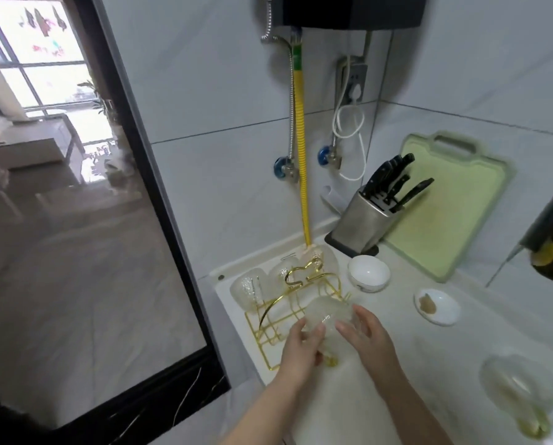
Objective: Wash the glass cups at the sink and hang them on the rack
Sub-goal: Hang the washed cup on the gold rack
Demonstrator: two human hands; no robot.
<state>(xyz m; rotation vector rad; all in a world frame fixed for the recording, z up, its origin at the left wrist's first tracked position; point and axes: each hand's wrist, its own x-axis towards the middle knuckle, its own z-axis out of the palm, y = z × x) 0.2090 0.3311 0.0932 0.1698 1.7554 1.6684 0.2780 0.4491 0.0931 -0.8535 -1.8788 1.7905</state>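
1. I held a textured glass cup (328, 316) between both hands, above the near end of the gold wire rack (278, 319).
2. My left hand (302, 351) had its fingers curled round the cup's near left side, thumb across the glass.
3. My right hand (366, 338) lay against the cup's right side, fingers fairly straight and pressed to the glass.
4. Beyond my hands, more glass cups (249, 287) hung on the far part of the rack, close together around its gold handle (304, 273).
5. The rack sat on a white tray (233, 313) on the pale surface (445, 351).
6. Past my right hand stood a white bowl (368, 273), and to its right a small white dish (437, 307) with something brownish in it.
7. Further off stood a steel knife block (363, 224) with black handles, a green cutting board (442, 210) leaning on the wall behind it.
8. Well to the right of my right hand, near the frame's edge, another clear glass piece (520, 390) sat blurred on the surface.
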